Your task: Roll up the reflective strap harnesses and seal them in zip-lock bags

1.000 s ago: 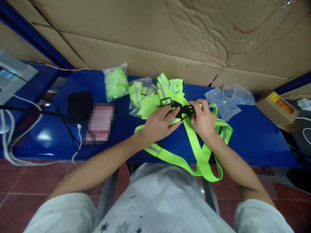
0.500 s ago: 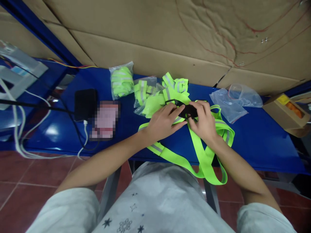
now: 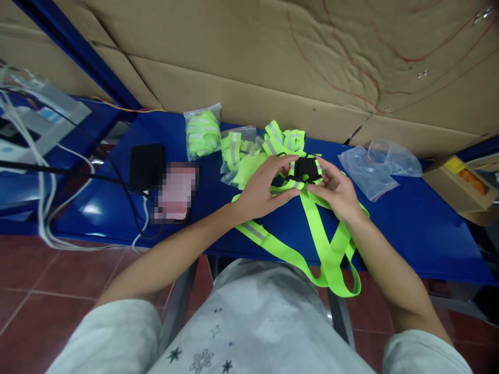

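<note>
A fluorescent yellow-green reflective strap harness (image 3: 322,241) lies in loops on the table, with one loop hanging over the front edge. Its black centre patch (image 3: 306,170) is raised between my hands. My left hand (image 3: 265,186) grips the patch's left side, thumb below and fingers above. On the other side, my right hand (image 3: 338,193) pinches the edge between thumb and fingers. Just behind my left hand lie more yellow-green straps (image 3: 286,139), partly bundled, and a clear bag (image 3: 237,150) with rolled strap in it.
Farther left stands a filled bag of rolled strap (image 3: 203,132). A black box-shaped device (image 3: 146,167) with cables and a phone-like object (image 3: 177,192), blurred out, lie on the blue table (image 3: 421,228). Clear plastic bags (image 3: 368,171) and an open cardboard box (image 3: 460,182) are at right.
The black patch has been lifted and turned to face me, now showing its reflective edging. My hands have moved apart to its two sides. The view has shifted slightly.
</note>
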`<state>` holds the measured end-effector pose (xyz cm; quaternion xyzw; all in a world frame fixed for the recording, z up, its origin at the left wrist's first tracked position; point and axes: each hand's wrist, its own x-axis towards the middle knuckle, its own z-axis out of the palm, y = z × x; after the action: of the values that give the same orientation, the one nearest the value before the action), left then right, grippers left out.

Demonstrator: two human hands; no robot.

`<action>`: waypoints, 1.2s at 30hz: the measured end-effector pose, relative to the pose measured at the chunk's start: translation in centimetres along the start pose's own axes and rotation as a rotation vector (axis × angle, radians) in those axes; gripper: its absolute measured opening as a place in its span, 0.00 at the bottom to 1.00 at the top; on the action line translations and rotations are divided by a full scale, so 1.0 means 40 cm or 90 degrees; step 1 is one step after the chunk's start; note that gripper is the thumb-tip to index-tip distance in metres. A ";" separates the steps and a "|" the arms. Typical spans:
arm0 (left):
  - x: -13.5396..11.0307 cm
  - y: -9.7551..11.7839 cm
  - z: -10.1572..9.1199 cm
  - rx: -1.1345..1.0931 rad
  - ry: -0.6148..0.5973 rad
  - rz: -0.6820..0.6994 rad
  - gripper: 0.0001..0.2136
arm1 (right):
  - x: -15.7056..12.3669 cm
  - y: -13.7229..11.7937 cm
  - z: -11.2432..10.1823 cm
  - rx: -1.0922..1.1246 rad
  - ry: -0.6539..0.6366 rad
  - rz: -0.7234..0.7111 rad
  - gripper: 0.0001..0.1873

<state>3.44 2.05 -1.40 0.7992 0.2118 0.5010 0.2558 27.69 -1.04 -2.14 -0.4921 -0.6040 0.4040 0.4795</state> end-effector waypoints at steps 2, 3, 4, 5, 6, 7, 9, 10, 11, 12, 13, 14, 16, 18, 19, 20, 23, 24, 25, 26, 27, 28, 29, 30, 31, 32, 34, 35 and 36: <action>0.001 -0.003 0.001 -0.052 0.008 -0.026 0.33 | 0.001 -0.007 -0.009 -0.036 0.023 -0.029 0.42; 0.002 -0.003 0.001 -0.079 0.008 -0.040 0.34 | 0.000 -0.014 -0.012 -0.072 0.038 -0.053 0.42; 0.002 -0.003 0.002 -0.106 0.007 -0.051 0.34 | -0.004 -0.021 -0.014 -0.121 0.055 -0.082 0.41; 0.002 -0.003 0.003 -0.131 0.003 -0.060 0.35 | -0.008 -0.029 -0.015 -0.179 0.075 -0.113 0.41; 0.001 -0.002 0.003 -0.154 -0.001 -0.068 0.35 | -0.012 -0.038 -0.016 -0.241 0.097 -0.146 0.41; 0.001 -0.002 0.003 -0.172 -0.001 -0.076 0.36 | -0.017 -0.045 -0.017 -0.299 0.118 -0.175 0.41; 0.000 -0.001 0.002 -0.197 0.001 -0.098 0.39 | -0.023 -0.057 -0.018 -0.388 0.151 -0.221 0.40; 0.000 0.000 0.000 -0.203 -0.001 -0.111 0.42 | -0.025 -0.060 -0.019 -0.414 0.164 -0.238 0.40; 0.000 0.001 -0.003 -0.206 -0.007 -0.123 0.44 | -0.026 -0.063 -0.020 -0.428 0.174 -0.255 0.40; 0.000 0.002 -0.006 -0.205 -0.017 -0.133 0.46 | -0.027 -0.063 -0.020 -0.435 0.179 -0.271 0.40; 0.001 0.002 -0.008 -0.201 -0.031 -0.141 0.48 | -0.027 -0.064 -0.020 -0.435 0.181 -0.287 0.39; 0.001 0.002 -0.011 -0.190 -0.048 -0.147 0.49 | -0.027 -0.063 -0.020 -0.432 0.182 -0.300 0.39; 0.001 0.002 -0.012 -0.155 -0.087 -0.156 0.50 | -0.029 -0.062 -0.016 -0.431 0.184 -0.314 0.38; 0.000 0.001 -0.010 -0.120 -0.117 -0.166 0.48 | -0.034 -0.064 -0.009 -0.444 0.194 -0.310 0.37; 0.000 0.001 -0.008 -0.110 -0.121 -0.169 0.45 | -0.037 -0.066 -0.004 -0.454 0.201 -0.304 0.37; -0.001 0.002 -0.007 -0.104 -0.115 -0.172 0.43 | -0.041 -0.068 0.000 -0.462 0.204 -0.299 0.37; -0.002 0.006 -0.007 -0.090 -0.060 -0.174 0.35 | -0.051 -0.076 0.013 -0.478 0.194 -0.298 0.38; -0.002 0.009 -0.009 -0.088 -0.043 -0.173 0.32 | -0.053 -0.078 0.016 -0.479 0.187 -0.303 0.38; -0.001 0.011 -0.011 -0.091 -0.034 -0.172 0.31 | -0.053 -0.079 0.017 -0.477 0.178 -0.311 0.39; -0.001 0.014 -0.012 -0.101 -0.029 -0.172 0.30 | -0.053 -0.079 0.017 -0.467 0.166 -0.318 0.40; 0.000 0.017 -0.014 -0.117 -0.028 -0.176 0.29 | -0.051 -0.078 0.015 -0.447 0.151 -0.324 0.41; 0.001 0.021 -0.014 -0.137 -0.029 -0.184 0.29 | -0.047 -0.076 0.011 -0.416 0.128 -0.324 0.44; 0.002 0.024 -0.014 -0.161 -0.030 -0.194 0.29 | -0.043 -0.075 0.005 -0.373 0.097 -0.314 0.46; 0.004 0.027 -0.014 -0.190 -0.032 -0.207 0.29 | -0.039 -0.073 -0.003 -0.321 0.058 -0.294 0.49; 0.006 0.029 -0.013 -0.222 -0.030 -0.223 0.29 | -0.034 -0.072 -0.012 -0.268 0.014 -0.264 0.50; 0.008 0.031 -0.012 -0.262 -0.028 -0.242 0.28 | -0.029 -0.072 -0.022 -0.220 -0.040 -0.227 0.49; 0.013 0.034 -0.013 -0.369 -0.035 -0.292 0.24 | -0.023 -0.076 -0.042 -0.149 -0.175 -0.143 0.41; 0.016 0.035 -0.014 -0.430 -0.043 -0.322 0.23 | -0.021 -0.080 -0.049 -0.129 -0.243 -0.103 0.36; 0.018 0.036 -0.015 -0.490 -0.053 -0.354 0.23 | -0.021 -0.086 -0.053 -0.110 -0.301 -0.068 0.32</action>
<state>3.30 1.49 0.23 0.5782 0.2064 0.4233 0.6662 29.12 -2.47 1.46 -0.3906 -0.7568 0.4286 0.3015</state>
